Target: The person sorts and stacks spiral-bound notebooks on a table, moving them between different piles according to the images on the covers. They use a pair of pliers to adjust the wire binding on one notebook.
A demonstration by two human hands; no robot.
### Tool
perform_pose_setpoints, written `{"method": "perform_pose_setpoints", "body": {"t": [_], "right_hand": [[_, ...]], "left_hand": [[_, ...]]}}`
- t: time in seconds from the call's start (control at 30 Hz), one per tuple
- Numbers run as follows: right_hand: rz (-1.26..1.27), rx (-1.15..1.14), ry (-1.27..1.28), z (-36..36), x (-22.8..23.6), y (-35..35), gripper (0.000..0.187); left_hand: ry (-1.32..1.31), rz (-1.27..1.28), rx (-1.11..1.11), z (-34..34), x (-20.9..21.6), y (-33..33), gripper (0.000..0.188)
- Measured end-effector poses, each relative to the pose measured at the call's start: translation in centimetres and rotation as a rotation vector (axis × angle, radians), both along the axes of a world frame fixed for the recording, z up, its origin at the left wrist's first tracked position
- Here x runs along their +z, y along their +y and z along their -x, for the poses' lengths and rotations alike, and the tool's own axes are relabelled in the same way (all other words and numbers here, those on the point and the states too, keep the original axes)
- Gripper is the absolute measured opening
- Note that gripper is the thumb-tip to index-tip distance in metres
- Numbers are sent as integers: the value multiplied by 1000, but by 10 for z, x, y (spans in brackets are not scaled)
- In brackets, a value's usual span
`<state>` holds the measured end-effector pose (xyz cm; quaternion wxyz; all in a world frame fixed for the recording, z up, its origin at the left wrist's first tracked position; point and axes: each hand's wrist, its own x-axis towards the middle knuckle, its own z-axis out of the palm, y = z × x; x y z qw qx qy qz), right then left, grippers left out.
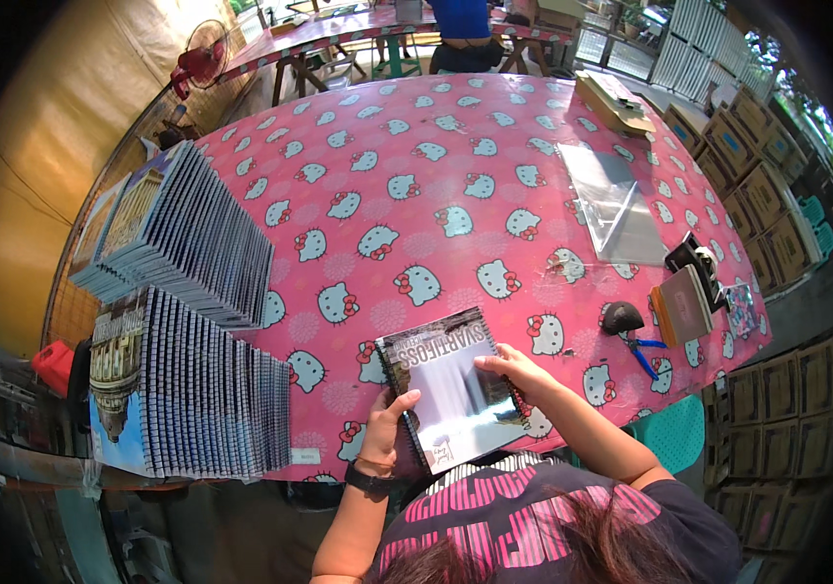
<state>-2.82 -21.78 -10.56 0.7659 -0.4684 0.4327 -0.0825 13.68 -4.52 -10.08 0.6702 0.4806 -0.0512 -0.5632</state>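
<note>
Both my hands hold a spiral-bound notebook with a waterfall picture on its cover, at the near edge of the table. My left hand grips its left side, thumb on the cover near the black coil. On the opposite side, my right hand pinches the edge, its thumb also on the cover. The fingers of both hands pass under the notebook and are mostly hidden. To the left stand two tall stacks of spiral notebooks, a farther stack and a nearer stack, with building pictures on top.
A pink patterned cloth covers the table. Rightward lie transparent plastic sheets, blue-handled pliers, a dark rounded object and a brown box. Cardboard boxes line the right. A person is at a far table.
</note>
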Motion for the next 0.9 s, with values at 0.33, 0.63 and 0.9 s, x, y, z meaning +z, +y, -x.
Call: {"method": "perform_pose_setpoints", "body": {"t": [0.33, 0.63, 0.9], "right_hand": [[538, 187, 266, 15, 14, 18, 87], [111, 122, -152, 7, 10, 4, 97], [253, 287, -771, 22, 85, 9, 105]], "left_hand": [[-323, -66, 55, 28, -38, -1, 51], [-136, -22, -91, 18, -16, 10, 45], [-312, 267, 123, 35, 41, 20, 55]]}}
